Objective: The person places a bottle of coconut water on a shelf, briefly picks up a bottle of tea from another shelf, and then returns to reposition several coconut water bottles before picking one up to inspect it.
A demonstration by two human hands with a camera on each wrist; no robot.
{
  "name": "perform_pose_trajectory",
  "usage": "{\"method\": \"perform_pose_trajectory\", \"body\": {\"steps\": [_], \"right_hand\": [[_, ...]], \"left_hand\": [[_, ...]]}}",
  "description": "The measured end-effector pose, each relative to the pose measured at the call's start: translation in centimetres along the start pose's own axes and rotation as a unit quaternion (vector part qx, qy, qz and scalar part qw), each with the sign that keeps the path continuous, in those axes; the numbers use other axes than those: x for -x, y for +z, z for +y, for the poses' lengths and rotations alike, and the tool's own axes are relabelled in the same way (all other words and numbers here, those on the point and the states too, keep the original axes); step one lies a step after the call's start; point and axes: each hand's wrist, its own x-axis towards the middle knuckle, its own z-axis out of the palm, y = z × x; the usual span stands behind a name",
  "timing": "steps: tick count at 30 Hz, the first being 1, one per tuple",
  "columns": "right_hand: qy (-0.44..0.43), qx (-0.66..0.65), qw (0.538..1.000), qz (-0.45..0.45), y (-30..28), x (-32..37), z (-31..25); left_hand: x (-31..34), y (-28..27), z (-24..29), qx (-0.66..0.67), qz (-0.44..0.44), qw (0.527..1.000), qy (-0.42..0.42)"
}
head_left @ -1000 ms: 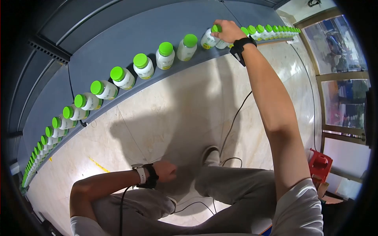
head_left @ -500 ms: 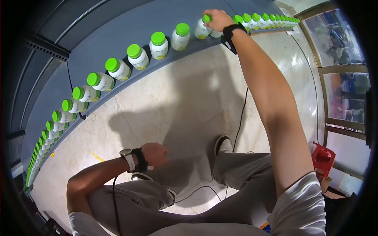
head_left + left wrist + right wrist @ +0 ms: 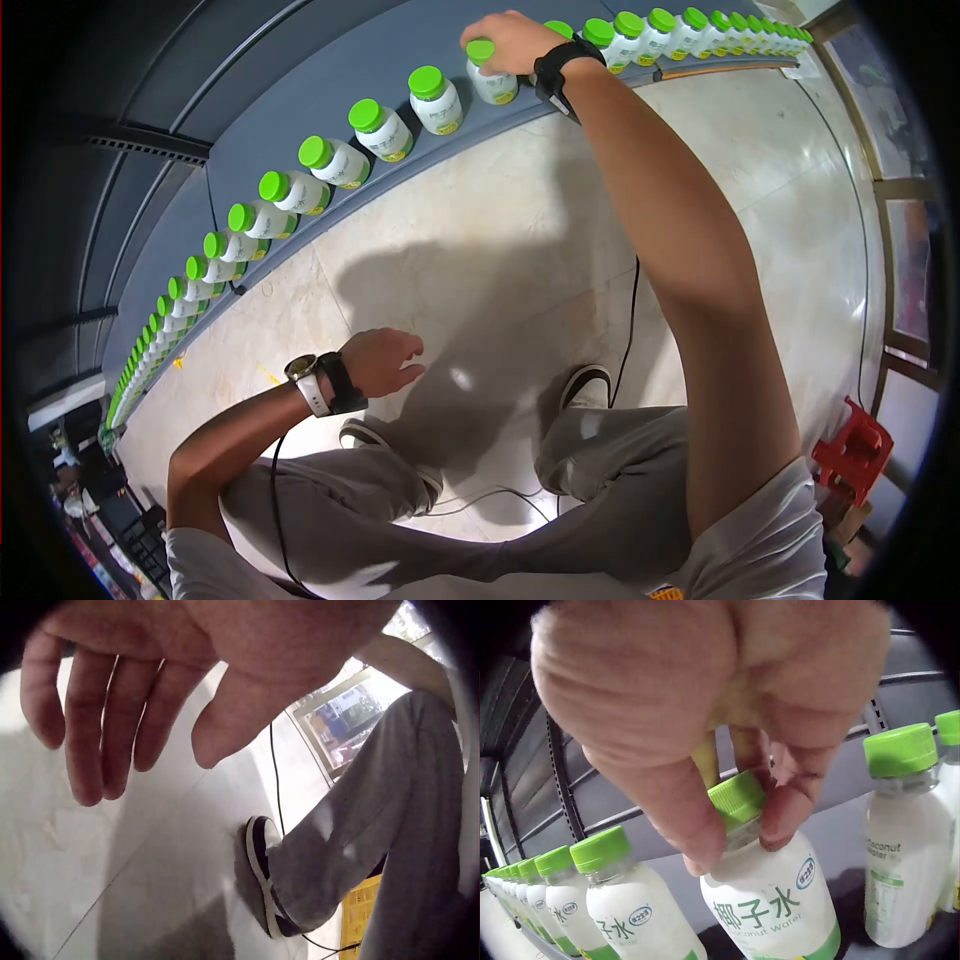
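Observation:
White bottles with green caps stand in a long row along the front edge of a grey shelf (image 3: pixel 290 100). My right hand (image 3: pixel 512 42) pinches one bottle (image 3: pixel 494 88) at its cap and neck. The right wrist view shows thumb and fingers around the neck of that bottle (image 3: pixel 776 900), its green lettering facing the camera. A neighbouring bottle (image 3: pixel 907 847) stands apart on the right, another (image 3: pixel 637 907) on the left. My left hand (image 3: pixel 382 362) hangs over the floor, holding nothing; its fingers (image 3: pixel 86 742) are loosely extended in the left wrist view.
Below the shelf lies a pale tiled floor (image 3: pixel 480 240) with a black cable (image 3: pixel 630 330) across it. A red stool (image 3: pixel 853 452) stands at the right. The left wrist view includes a yellow crate (image 3: pixel 358 919) beside the person's leg.
In the head view, my right hand and the gripped bottle appear farther left and higher. The shelf row has shifted as the view turned. My left hand has risen, its fingers more spread.

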Motion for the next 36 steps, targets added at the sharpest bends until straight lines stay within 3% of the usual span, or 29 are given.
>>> {"method": "perform_pose_trajectory", "body": {"steps": [4,6,7,10,11,14,15,17,19,23,26,31,36], "right_hand": [[-0.041,-0.031,0.999,0.001,1.1,-1.1,1.1],[-0.034,-0.017,0.999,-0.002,0.5,-0.8,1.0],[-0.142,-0.034,0.989,0.012,-0.6,-0.9,1.2],[-0.081,-0.080,0.992,-0.052,-2.2,-0.2,0.2],[-0.099,-0.064,0.992,-0.035,-1.9,-0.4,0.5],[0.000,-0.141,0.980,-0.138,-1.5,-0.6,0.7],[-0.018,-0.162,0.982,-0.097,-0.2,-0.8,1.5],[-0.027,-0.198,0.975,-0.098,0.8,-1.0,2.4],[-0.034,-0.216,0.971,-0.100,1.0,-0.6,2.6],[-0.038,-0.214,0.973,-0.082,0.9,-0.1,2.3],[-0.006,-0.215,0.972,-0.093,0.6,-0.1,2.0],[0.029,-0.177,0.976,-0.126,-0.8,0.2,2.3],[-0.051,-0.081,0.989,0.112,-8.1,1.9,3.1]], "left_hand": [[-2.0,-2.1,5.7,-0.021,-0.047,0.998,0.022],[-2.9,-3.4,8.9,-0.004,-0.021,0.999,0.041],[-3.6,-3.6,9.9,0.005,-0.001,0.998,0.055],[-5.3,-2.2,10.6,0.071,0.047,0.994,0.072],[-5.4,-1.1,10.1,0.015,0.053,0.989,0.136],[-5.3,1.5,10.1,0.033,-0.115,0.991,0.059],[-5.1,2.4,10.0,0.029,-0.102,0.991,0.079],[-4.7,4.3,9.7,0.019,-0.076,0.990,0.118],[-5.1,6.9,9.4,-0.012,-0.107,0.985,0.135],[-6.1,5.3,11.0,-0.040,-0.235,0.963,0.127],[-7.2,5.5,10.4,-0.043,-0.240,0.961,0.133],[-7.7,6.3,8.8,-0.023,-0.124,0.971,0.202],[-6.9,4.4,8.3,-0.017,-0.091,0.970,0.224]]}}
